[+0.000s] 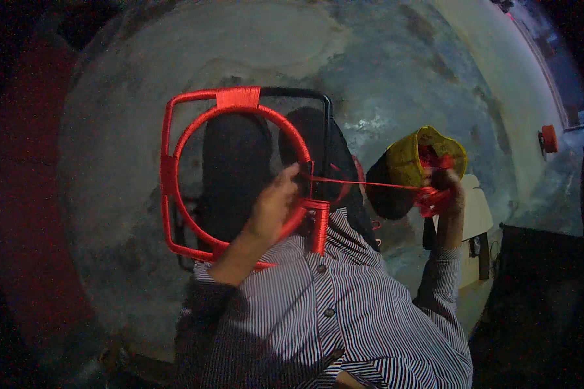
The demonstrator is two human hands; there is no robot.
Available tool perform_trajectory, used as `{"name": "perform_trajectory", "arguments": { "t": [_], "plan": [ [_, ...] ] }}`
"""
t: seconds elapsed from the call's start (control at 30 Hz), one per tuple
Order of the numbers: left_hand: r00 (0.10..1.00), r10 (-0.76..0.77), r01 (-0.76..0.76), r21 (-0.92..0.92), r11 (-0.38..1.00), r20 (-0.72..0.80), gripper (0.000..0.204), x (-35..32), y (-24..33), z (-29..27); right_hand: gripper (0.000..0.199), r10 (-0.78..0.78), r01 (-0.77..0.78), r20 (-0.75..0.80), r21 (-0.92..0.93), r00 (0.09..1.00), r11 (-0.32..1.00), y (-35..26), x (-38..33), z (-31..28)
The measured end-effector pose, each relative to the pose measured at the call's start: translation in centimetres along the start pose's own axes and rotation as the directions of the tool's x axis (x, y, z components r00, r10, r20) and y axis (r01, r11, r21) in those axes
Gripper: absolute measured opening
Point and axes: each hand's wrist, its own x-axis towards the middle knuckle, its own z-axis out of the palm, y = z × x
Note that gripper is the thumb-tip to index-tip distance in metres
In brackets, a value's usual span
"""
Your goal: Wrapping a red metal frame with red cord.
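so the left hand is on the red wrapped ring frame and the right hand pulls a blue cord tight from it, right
Not quite: the cord is red, not blue. The head view shows it stretched taut from the red wrapped ring frame, where the left hand rests, across to the right hand, which holds a bundle of the same red cord.

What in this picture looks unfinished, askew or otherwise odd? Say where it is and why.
The frame is only partly wrapped: red cord covers most of it, but the top right corner is bare black. That looks like work in progress, not damage. The cord runs taut from the left hand to the right hand.
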Motion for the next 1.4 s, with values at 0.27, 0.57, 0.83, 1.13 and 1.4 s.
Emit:
{"name": "perform_trajectory", "arguments": {
  "t": [0.27, 0.57, 0.83, 1.13, 1.4],
  "plan": [
    [0.970, -0.011, 0.060, -0.196, 0.979, 0.243, 0.038, 0.4, 0.4, 0.4, 0.030, -0.027, 0.020, -0.040, -0.161, 0.999, 0.987, 5.0, 2.0, 3.3],
    [0.960, -0.057, 0.120, -0.218, 0.969, 0.273, 0.032, 0.7, -0.8, -1.0, 0.022, 0.223, -0.103, 0.189, -0.495, 0.956, 0.863, 6.7, -1.5, 9.0],
    [0.992, -0.121, 0.124, -0.139, 0.983, 0.029, 0.014, 0.1, -0.6, -0.6, 0.013, 0.223, -0.157, 0.118, -0.412, 0.968, 0.897, 7.7, -3.5, 8.3],
    [0.991, -0.129, 0.133, -0.165, 0.977, 0.039, 0.006, 0.0, -0.8, -0.6, 0.016, 0.236, -0.127, 0.167, -0.492, 0.957, 0.861, 9.2, -3.1, 7.0],
    [0.972, -0.195, 0.224, -0.265, 0.938, 0.132, 0.023, -0.2, 0.1, -0.4, 0.029, -0.138, 0.278, 0.241, -0.848, 0.961, 0.452, 8.8, 3.0, 6.5]
  ]
}}
